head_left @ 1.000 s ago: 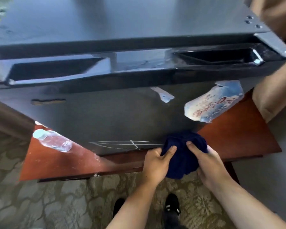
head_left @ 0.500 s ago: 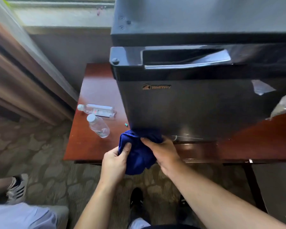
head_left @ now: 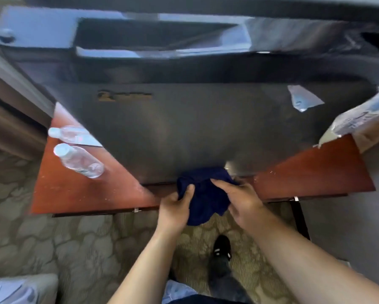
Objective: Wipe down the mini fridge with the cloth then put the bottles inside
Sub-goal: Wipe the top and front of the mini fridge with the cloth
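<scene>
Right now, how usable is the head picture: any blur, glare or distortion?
Head view: motion blur smears the mini fridge door, its logo unreadable; pale glare on the handle recess; wide-angle bends the table edges; the dark blue cloth, left hand, right hand and nearer bottle are fairly sharp.

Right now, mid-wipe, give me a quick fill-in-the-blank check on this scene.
1. The left hand and right hand both grip the dark ____ cloth.
2. The cloth sits at the mini fridge door's ____ edge.
3. The nearer bottle and farther bottle lie on the table, on the fridge's ____ side.
Missing: blue; bottom; left.
</scene>
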### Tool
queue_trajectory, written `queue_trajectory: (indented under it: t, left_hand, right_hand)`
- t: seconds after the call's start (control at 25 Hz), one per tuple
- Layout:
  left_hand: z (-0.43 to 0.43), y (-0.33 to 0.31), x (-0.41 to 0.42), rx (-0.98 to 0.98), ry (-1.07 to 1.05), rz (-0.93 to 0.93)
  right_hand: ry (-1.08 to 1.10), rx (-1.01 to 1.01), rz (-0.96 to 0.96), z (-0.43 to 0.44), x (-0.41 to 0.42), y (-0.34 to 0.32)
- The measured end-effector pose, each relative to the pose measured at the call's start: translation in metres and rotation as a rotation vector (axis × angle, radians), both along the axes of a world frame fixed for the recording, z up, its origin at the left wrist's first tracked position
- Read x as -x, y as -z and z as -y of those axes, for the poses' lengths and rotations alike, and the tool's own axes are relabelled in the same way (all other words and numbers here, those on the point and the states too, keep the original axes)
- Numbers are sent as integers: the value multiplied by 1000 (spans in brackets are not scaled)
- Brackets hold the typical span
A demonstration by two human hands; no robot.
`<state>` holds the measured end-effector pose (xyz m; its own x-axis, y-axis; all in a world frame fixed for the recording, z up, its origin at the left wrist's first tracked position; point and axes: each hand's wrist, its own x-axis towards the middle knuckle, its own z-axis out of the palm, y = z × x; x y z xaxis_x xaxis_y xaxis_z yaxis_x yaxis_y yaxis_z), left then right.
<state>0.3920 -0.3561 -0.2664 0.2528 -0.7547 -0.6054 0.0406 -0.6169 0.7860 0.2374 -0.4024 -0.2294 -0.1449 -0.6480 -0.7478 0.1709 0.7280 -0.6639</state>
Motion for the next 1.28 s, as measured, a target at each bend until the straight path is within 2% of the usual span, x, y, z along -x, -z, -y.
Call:
queue_trajectory:
  t: [0.16,0.32,0.56,0.8,1.0,1.12,1.28]
  left_hand:
    - [24,14,91,-65,121,31]
    - [45,23,164,-125,187,0]
    - [47,33,193,-161,158,-45]
    - [31,13,114,-158,128,144]
    - [-6,3,-6,-82,-172,193]
    - [-26,-3,-72,-7,-263,306]
    - [-33,8,-119,-14,-295,334]
  right_hand:
    - [106,-6,-17,10,86,-6]
    - [77,17,-84,11,154,-9]
    - [50,-10,-32,3,170,-8]
    - [81,-62,164,-5,89,-2]
    - [-51,-93,307,-11,-31,-8]
    - [-134,-60,339,-19,-106,-5]
    - [-185,-44,329,-25,-157,5]
